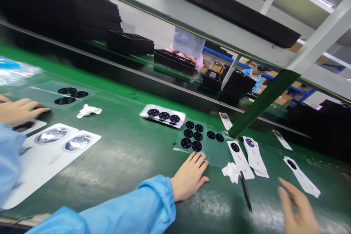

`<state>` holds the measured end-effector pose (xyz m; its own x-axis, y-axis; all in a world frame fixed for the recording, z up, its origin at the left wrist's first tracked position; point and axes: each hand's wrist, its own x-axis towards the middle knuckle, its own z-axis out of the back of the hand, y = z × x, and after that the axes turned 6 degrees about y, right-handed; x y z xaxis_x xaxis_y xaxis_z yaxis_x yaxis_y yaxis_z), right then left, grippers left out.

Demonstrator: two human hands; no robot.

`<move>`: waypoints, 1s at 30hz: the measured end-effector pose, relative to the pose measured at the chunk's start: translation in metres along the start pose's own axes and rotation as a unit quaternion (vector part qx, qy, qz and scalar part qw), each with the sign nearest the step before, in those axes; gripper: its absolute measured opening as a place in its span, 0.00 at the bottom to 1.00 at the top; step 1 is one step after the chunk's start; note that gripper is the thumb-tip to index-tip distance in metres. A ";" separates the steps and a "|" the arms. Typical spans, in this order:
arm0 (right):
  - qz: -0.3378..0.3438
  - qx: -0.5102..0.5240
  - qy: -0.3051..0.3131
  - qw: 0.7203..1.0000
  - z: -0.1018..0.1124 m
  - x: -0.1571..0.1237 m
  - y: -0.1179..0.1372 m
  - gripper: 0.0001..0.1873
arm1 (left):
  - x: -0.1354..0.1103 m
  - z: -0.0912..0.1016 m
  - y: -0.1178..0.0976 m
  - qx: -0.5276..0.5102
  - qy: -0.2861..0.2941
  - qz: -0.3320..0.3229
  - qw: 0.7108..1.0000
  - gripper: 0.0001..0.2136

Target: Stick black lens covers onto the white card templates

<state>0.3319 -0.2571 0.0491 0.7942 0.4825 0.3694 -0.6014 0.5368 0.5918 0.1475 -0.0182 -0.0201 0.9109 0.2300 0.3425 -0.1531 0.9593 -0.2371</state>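
My left hand, in a blue sleeve, lies flat and open on the green belt. Its fingertips touch the near edge of a clear film carrying several black round discs. My right hand hovers at the lower right with fingers spread and nothing in it, slightly blurred. Between my hands lie a crumpled white wipe, a thin black tool and white strips each bearing a dark disc. Another strip lies just beyond my right hand.
A co-worker's hand rests at far left beside a white sheet with silver parts. A white card with three black discs lies mid-belt. A green bar slants over the belt. Black trays stand behind; other people sit beyond.
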 end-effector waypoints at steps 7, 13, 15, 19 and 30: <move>0.256 0.060 0.279 0.924 -0.129 0.020 0.086 0.14 | -0.002 0.012 0.008 -0.002 -0.018 0.002 1.000 0.12; 0.289 0.073 0.256 0.919 -0.163 0.018 0.087 0.12 | -0.018 0.045 0.073 0.021 -0.049 0.111 0.992 0.08; 0.300 0.057 0.254 0.918 -0.168 0.015 0.083 0.12 | -0.023 0.049 0.087 0.035 -0.043 0.132 0.990 0.07; 0.324 0.002 0.259 0.910 -0.175 0.010 0.077 0.12 | -0.025 0.048 0.097 0.054 -0.021 0.142 0.988 0.07; 0.341 -0.036 0.258 0.903 -0.177 0.009 0.073 0.11 | -0.009 0.050 0.135 0.172 0.030 0.184 0.967 0.10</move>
<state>0.2799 -0.0908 -0.0311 0.1017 0.9661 0.2372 -0.9541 0.0272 0.2982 0.0994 0.1170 -0.0097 0.7897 0.5662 0.2363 -0.5802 0.8144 -0.0126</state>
